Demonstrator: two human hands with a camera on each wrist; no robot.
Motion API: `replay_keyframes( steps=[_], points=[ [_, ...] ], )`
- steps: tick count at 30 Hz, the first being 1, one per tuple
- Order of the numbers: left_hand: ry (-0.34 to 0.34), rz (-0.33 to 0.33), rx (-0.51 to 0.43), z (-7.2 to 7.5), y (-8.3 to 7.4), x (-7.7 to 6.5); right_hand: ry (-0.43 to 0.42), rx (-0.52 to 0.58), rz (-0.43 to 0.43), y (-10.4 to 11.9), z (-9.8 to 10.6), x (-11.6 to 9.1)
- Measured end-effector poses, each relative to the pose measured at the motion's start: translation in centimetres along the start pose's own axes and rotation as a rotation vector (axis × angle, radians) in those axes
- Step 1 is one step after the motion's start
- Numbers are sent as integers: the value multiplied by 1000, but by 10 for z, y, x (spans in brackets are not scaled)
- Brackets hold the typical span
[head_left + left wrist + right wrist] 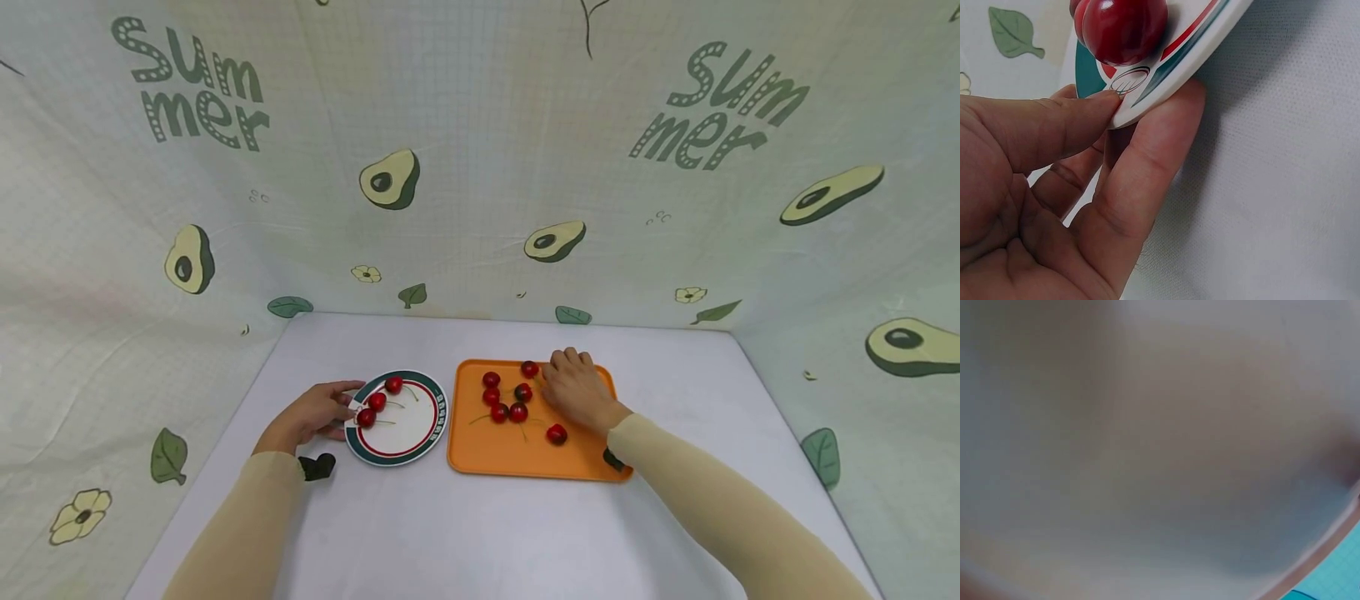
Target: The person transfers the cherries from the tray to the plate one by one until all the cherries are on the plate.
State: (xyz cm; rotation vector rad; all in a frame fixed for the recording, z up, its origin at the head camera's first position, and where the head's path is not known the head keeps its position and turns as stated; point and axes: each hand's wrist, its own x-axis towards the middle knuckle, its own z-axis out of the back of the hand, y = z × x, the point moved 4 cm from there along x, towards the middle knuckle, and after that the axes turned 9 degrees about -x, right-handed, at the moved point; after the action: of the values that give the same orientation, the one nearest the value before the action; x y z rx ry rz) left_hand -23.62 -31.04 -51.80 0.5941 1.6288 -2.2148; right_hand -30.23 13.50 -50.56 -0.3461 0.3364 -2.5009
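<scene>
On the left stands a round white plate (405,425) with a green and red rim. Three cherries (377,402) with stems lie along its left side. My left hand (318,412) holds the plate's edge; in the left wrist view the thumb (1072,125) presses the top of the rim and the fingers (1154,150) support it from below. My right hand (579,390) is over the right part of an orange tray (480,454), close beside several cherries (518,412). Its fingertips are hidden, and I cannot tell whether it holds a cherry.
Plate and tray stand side by side on a white-covered table (420,533), a narrow gap between them. Behind rises a cloth backdrop (465,250) printed with avocados and leaves. A lone cherry (557,434) lies in the tray near the right wrist. The right wrist view is mostly a pale blur.
</scene>
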Motion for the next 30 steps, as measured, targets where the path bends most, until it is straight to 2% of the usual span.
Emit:
replay_keyframes(
  steps=[14,21,27,30],
  points=[
    [-1,2,-3,0,-2,-2,-14,6,-3,1,-4,2],
    [-6,10,-14,-1,0,0,-72,8,-14,1,-7,0],
    [-7,2,-8,0,1,1,-60,-18,-26,-2,-10,-2],
    [-8,0,-2,1,1,1,-87,-12,-27,-5,-10,-3]
  ],
)
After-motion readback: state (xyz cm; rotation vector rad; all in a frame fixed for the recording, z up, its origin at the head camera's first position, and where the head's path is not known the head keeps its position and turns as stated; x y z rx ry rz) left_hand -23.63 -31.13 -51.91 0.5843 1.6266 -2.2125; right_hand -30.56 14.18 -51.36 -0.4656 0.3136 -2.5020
